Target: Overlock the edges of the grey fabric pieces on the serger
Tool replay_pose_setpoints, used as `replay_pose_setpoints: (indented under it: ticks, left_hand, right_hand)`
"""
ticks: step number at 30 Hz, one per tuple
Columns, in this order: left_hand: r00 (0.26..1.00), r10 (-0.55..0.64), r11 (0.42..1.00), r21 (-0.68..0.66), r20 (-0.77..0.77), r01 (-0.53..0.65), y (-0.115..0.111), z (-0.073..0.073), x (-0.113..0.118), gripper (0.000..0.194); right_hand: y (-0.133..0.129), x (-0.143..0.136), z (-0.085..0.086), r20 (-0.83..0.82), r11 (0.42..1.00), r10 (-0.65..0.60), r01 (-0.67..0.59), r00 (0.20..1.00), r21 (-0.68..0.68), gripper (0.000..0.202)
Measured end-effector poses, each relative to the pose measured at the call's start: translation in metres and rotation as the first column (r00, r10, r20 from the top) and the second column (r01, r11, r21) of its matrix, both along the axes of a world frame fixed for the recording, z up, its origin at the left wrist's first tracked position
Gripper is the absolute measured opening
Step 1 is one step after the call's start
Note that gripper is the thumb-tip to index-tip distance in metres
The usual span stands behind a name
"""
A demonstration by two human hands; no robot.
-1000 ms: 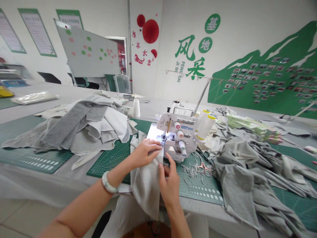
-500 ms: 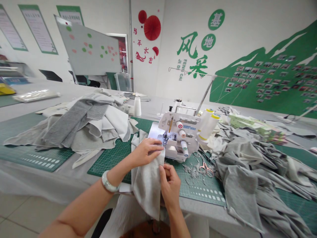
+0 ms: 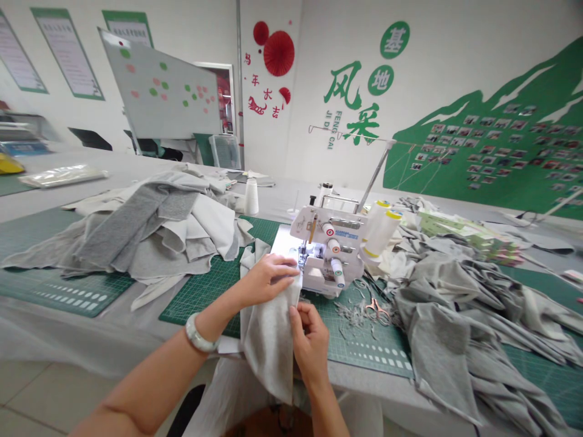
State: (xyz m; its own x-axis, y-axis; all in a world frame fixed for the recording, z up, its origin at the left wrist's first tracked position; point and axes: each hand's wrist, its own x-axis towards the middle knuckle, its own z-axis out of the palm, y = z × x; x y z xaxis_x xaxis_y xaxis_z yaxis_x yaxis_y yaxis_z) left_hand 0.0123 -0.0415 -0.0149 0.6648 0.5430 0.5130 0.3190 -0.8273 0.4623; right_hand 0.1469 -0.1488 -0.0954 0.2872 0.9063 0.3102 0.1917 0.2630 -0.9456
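A white overlock sewing machine [image 3: 328, 243] stands in front of me, its lamp lighting the needle area. A long piece of light grey fabric [image 3: 268, 334] runs from the machine's plate down over the table edge towards my lap. My left hand [image 3: 268, 279] lies flat on the fabric just left of the presser foot, fingers stretched out. Lower down, my right hand [image 3: 310, 331] pinches the fabric's right edge between thumb and fingers. The needle and the fabric beneath my left palm are hidden.
Grey and white fabric pieces [image 3: 164, 224] are heaped on the left, more grey fabric [image 3: 446, 328] on the right. Small scissors [image 3: 377, 309] and thread scraps [image 3: 355, 315] lie beside the machine on a green cutting mat [image 3: 378, 349]. Thread cones [image 3: 382, 233] stand behind it.
The view has shifted very slightly. Both hands keep nearly the same place on the fabric, and the light at the needle area looks brighter.
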Motion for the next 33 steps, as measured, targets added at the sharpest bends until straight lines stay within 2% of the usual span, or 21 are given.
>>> replay_pose_setpoints:
  ticks: [14, 19, 24, 33]
  left_hand:
    - [0.999, -0.017, 1.0, 0.011, -0.033, 0.017, 0.002, 0.002, -0.002, 0.026]
    - [0.999, -0.017, 1.0, 0.0, -0.034, 0.017, 0.002, 0.003, -0.002, 0.026]
    - [1.0, -0.012, 1.0, 0.004, -0.027, 0.013, 0.003, 0.003, -0.002, 0.026]
    - [0.999, -0.012, 1.0, 0.023, -0.031, 0.013, 0.011, 0.0, 0.0, 0.026]
  right_hand:
    - [0.0, 0.0, 0.001, -0.066, 0.999, 0.01, -0.012, 0.998, -0.039, 0.027]
    - [0.001, -0.001, 0.007, -0.149, 0.998, 0.009, -0.017, 0.989, -0.056, 0.03]
    - [0.002, -0.001, 0.012, -0.137, 0.996, 0.015, -0.027, 0.991, -0.083, 0.032]
    - [0.001, 0.0, 0.015, -0.176, 0.987, 0.068, -0.092, 0.982, -0.132, 0.032]
